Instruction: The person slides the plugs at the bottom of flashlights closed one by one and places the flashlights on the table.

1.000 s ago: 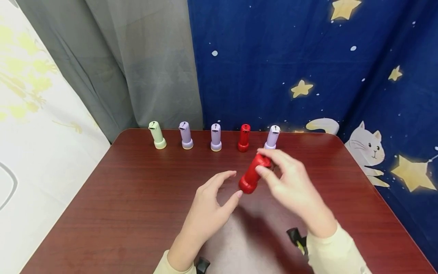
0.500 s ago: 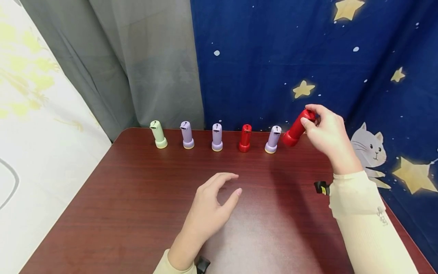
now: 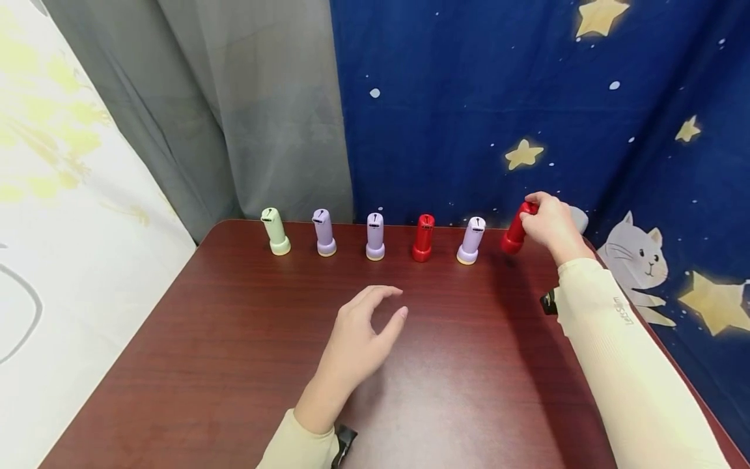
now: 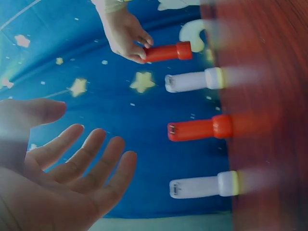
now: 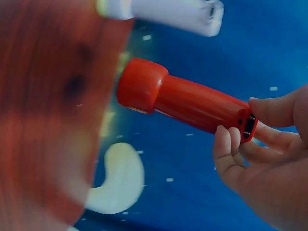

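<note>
My right hand point(image 3: 551, 225) pinches a red flashlight point(image 5: 192, 101) by its narrow tail end, the wide head pointing down, close over the table's back right. To its left stands a lilac flashlight point(image 3: 471, 240) on its head, then another red flashlight point(image 3: 423, 238). Two more lilac flashlights, one in the middle point(image 3: 375, 236) and one further left point(image 3: 323, 232), and a pale green flashlight point(image 3: 276, 230) continue the row. My left hand point(image 3: 357, 342) hovers over the middle of the table, fingers loosely bent and holding nothing; the left wrist view shows its bare palm.
The dark red-brown wooden table point(image 3: 234, 339) ends just behind the row. Beyond it hang a grey curtain point(image 3: 281, 117) and a blue star-patterned curtain point(image 3: 445, 98). White patterned cloth point(image 3: 70, 260) lies at the left.
My right hand has carried the red flashlight from near the left hand to the right end of the row, and lowered it slightly. The left hand has barely moved.
</note>
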The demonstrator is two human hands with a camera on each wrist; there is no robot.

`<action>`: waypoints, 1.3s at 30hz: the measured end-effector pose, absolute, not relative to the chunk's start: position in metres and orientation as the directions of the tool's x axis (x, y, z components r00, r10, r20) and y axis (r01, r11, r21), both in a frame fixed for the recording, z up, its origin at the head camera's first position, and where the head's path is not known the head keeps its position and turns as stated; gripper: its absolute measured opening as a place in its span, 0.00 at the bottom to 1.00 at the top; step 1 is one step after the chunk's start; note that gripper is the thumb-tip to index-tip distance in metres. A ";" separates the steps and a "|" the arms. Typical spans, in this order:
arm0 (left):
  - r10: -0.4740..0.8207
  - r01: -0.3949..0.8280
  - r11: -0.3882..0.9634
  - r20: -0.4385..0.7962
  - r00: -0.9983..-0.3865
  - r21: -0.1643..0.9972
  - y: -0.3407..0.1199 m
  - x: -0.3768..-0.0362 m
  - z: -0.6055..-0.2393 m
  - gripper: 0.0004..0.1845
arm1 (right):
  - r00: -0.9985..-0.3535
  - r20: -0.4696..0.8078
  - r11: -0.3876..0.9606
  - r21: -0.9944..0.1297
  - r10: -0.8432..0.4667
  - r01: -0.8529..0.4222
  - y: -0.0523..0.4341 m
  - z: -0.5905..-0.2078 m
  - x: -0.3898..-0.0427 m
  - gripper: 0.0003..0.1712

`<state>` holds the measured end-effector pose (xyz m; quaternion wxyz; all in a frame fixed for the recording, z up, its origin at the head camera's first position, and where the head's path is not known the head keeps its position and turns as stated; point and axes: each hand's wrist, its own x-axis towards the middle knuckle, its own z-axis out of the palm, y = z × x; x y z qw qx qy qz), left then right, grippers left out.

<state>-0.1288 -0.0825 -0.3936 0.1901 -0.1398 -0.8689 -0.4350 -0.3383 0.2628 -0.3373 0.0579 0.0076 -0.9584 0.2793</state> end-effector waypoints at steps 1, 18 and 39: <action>0.071 0.395 0.590 0.442 -0.894 0.705 -0.084 -0.132 -0.396 0.15 | -0.995 0.097 0.844 -0.536 0.016 -0.038 0.265 -0.342 -0.342 0.31; 0.041 0.346 0.615 0.409 -0.911 0.709 -0.095 -0.147 -0.409 0.14 | -0.999 -0.032 0.869 -0.495 -0.034 -0.014 0.272 -0.373 -0.361 0.35; 0.060 0.259 0.795 0.354 -0.933 0.549 -0.126 -0.185 -0.405 0.22 | -0.997 0.077 0.926 -0.374 -0.020 -0.048 0.244 -0.352 -0.339 0.39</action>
